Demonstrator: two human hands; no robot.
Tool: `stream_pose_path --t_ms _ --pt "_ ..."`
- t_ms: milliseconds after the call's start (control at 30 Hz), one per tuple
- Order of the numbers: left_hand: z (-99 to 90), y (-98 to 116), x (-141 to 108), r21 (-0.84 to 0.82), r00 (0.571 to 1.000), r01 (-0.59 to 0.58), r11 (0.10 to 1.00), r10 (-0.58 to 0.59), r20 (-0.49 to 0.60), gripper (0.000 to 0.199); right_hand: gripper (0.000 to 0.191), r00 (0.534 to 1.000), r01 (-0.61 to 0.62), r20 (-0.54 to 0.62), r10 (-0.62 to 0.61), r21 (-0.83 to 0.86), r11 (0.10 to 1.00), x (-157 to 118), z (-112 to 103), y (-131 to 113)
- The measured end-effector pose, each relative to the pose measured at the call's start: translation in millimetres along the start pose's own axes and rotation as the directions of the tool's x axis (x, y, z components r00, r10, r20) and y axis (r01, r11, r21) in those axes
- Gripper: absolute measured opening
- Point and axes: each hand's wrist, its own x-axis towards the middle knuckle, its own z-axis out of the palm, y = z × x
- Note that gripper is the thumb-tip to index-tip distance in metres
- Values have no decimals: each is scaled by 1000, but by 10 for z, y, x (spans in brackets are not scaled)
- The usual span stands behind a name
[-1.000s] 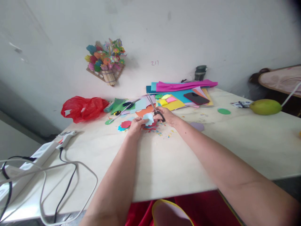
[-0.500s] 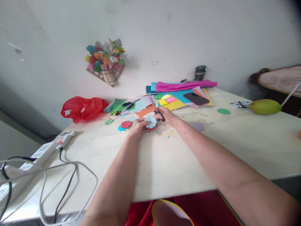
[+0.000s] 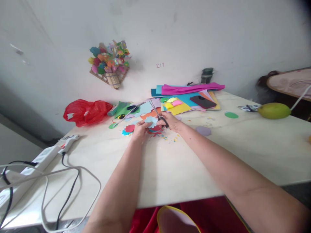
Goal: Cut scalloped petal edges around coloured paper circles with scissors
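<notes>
Between the fingers of my left hand (image 3: 141,129) is a light blue paper flower (image 3: 151,121) with a scalloped edge. My right hand (image 3: 171,120) grips a pair of scissors (image 3: 163,121) by the dark handles, blades pointing up and away to the left, close to the flower. The right fingertips are near the flower's right edge; whether they touch it I cannot tell. Below lies a red paper piece (image 3: 155,128) among small coloured scraps (image 3: 165,137). Left of my left hand, a red paper flower (image 3: 129,128) rests on a blue one (image 3: 125,132).
A second pair of scissors (image 3: 133,108) lies on green paper. Behind my hands are coloured paper sheets (image 3: 187,97) and a phone (image 3: 203,101). A red plastic bag (image 3: 86,111), power strip (image 3: 40,158) and cables stand left; purple (image 3: 203,130) and green discs (image 3: 231,115) lie right.
The light blue flower has moved slightly left and up in my left hand. The scissors have tilted further left, and more of the red paper below shows.
</notes>
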Motion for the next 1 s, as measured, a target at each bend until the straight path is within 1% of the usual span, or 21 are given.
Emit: stream_pose_path --t_ms 167,267,333,467,633,767,1000 --pt "-19 5 40 -73 995 -50 996 44 -86 28 26 997 -43 65 43 6 999 -7 -77 8" --pt "-31 2 58 -116 992 -68 991 55 -112 27 22 990 -65 125 65 -3 998 -21 -107 -10" --pt "-34 2 60 -136 990 -74 988 57 -125 27 21 982 -75 172 79 -32 997 -29 -118 -25" --pt "-33 10 54 -153 988 -70 986 48 -147 25 27 963 -91 241 118 -122 988 -34 -142 -37" --pt "-33 21 53 -160 990 -68 985 46 -135 23 31 936 -69 327 132 -196 978 -33 -172 -24" --pt "-39 15 64 -168 988 -78 983 54 -144 22 33 923 -66 357 146 -227 972 -39 -174 -24" --pt "-55 -10 85 -186 986 -84 979 55 -156 21 35 917 -43 372 142 -261 964 -47 -154 -22"
